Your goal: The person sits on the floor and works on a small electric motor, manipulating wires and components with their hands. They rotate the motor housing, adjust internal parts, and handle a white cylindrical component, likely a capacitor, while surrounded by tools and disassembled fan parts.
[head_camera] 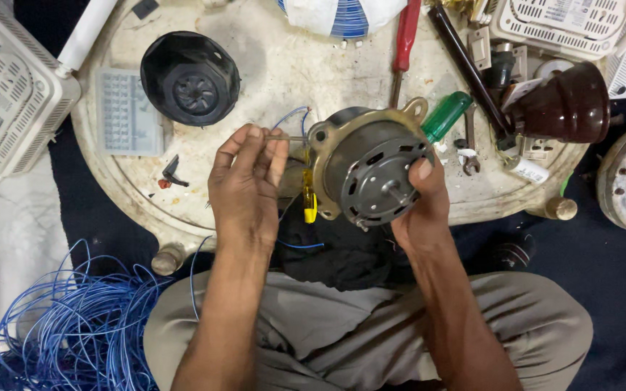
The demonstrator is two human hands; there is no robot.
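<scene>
Two hands worked over a round, stained white board that lay on a dark blue floor covering. The right hand clasped a grey electric motor by its near rim, thumb on the face beside the shaft, holding it above the board's near edge over the lap. The left hand pinched a thin metal tool with its tip at the motor's brass-coloured flange; thin blue wires curled just beside it. On the board's far left sat a black fan housing and a clear plastic case. A red-handled screwdriver and a green handle lay toward the far right (a dark brown pot stood at the right edge). Loose blue wire was heaped on the floor at the near left, and white vented boxes crowded the corners.
</scene>
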